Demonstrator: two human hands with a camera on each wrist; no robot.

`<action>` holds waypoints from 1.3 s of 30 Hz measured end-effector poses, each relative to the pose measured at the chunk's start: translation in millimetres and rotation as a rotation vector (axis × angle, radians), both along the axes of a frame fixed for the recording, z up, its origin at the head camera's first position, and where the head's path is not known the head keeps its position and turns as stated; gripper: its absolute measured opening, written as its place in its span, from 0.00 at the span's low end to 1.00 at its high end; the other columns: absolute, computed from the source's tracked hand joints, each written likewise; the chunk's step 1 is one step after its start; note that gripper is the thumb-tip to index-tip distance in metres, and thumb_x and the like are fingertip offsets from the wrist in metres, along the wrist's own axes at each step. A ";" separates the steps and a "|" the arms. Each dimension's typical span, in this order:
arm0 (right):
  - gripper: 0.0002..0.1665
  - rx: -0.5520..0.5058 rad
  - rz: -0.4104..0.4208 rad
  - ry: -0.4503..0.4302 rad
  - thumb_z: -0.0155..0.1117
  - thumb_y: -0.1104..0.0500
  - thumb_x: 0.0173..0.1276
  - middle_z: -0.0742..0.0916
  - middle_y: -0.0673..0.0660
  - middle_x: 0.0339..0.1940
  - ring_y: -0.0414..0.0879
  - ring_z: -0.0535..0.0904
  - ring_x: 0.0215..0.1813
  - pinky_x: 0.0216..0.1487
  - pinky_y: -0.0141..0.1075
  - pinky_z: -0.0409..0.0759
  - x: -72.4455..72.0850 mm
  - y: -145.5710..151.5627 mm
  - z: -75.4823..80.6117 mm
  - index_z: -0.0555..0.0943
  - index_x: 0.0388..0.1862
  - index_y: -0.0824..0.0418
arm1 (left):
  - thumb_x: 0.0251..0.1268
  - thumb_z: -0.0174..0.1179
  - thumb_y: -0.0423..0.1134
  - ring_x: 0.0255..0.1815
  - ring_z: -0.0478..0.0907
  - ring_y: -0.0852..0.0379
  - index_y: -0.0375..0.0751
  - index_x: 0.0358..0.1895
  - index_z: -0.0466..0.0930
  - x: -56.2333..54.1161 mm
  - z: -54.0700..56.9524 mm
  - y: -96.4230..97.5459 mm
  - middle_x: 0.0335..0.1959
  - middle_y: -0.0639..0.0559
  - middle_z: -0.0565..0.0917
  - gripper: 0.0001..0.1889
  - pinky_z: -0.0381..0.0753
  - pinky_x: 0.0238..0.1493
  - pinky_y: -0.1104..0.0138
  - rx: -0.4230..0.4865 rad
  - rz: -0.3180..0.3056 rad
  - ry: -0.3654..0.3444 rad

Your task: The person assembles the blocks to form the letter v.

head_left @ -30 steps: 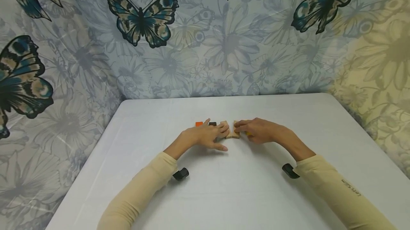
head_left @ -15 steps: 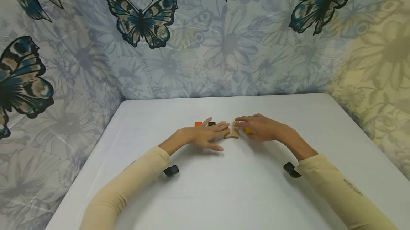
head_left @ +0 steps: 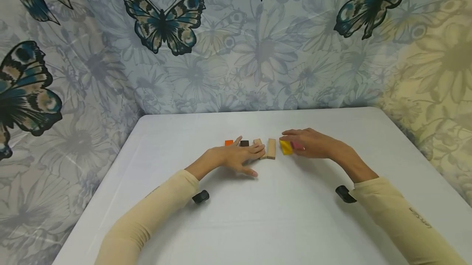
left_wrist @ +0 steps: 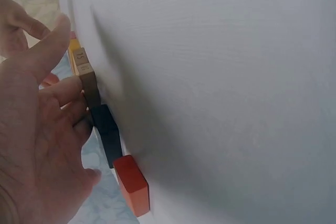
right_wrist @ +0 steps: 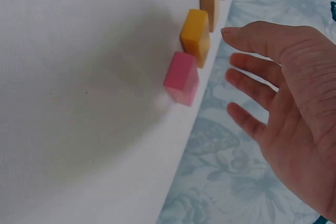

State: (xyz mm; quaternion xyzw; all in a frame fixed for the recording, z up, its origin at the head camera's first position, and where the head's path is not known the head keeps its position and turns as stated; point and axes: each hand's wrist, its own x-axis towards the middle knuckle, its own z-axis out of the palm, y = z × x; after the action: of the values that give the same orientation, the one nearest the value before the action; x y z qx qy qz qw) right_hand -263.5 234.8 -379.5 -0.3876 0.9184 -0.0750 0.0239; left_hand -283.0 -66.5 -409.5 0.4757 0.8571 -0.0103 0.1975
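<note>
My left hand (head_left: 239,159) is spread low over a row of small blocks. In the left wrist view its fingertips reach the near plain wooden block (left_wrist: 88,80), beside a black block (left_wrist: 106,129) and an orange block (left_wrist: 132,182). A second wooden block (head_left: 271,148) stands just right of those fingers. My right hand (head_left: 313,143) hovers with loosely extended fingers over a pink block (head_left: 297,145), partly hiding it. A yellow block (head_left: 285,147) shows at its fingertips. In the right wrist view the pink and yellow blocks sit apart from the fingers, nothing held.
The blocks line up across the back half of a white table (head_left: 265,224). Behind it hangs a cloth (head_left: 214,80) printed with butterflies and flowers. A black wrist camera (head_left: 200,197) hangs at the left cuff, another black camera (head_left: 346,194) at the right.
My right hand has moved right, off the second wooden block, uncovering it, the yellow block and part of the pink one. My left hand has shifted slightly left.
</note>
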 end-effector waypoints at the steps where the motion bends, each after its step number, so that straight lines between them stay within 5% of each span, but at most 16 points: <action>1: 0.29 0.002 0.000 -0.004 0.70 0.67 0.69 0.81 0.68 0.71 0.68 0.81 0.68 0.66 0.67 0.77 -0.5 -0.1 -0.7 0.79 0.70 0.64 | 0.75 0.52 0.70 0.90 0.45 0.52 0.51 0.87 0.44 0.1 -0.2 0.3 0.89 0.53 0.41 0.48 0.32 0.84 0.33 -0.004 0.001 0.003; 39: 0.28 0.066 0.035 -0.010 0.71 0.66 0.68 0.83 0.68 0.69 0.66 0.85 0.63 0.64 0.60 0.83 -11.7 -6.7 -13.7 0.80 0.68 0.63 | 0.73 0.54 0.71 0.90 0.42 0.54 0.49 0.87 0.45 4.6 4.3 1.8 0.89 0.51 0.42 0.50 0.31 0.83 0.32 -0.024 -0.005 0.031</action>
State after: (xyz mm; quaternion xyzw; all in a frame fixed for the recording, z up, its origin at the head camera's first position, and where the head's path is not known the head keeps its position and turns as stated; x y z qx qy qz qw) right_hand -275.3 228.1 -393.2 -0.4024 0.9133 -0.0462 0.0424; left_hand -278.4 -64.7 -405.2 0.4754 0.8586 -0.0285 0.1899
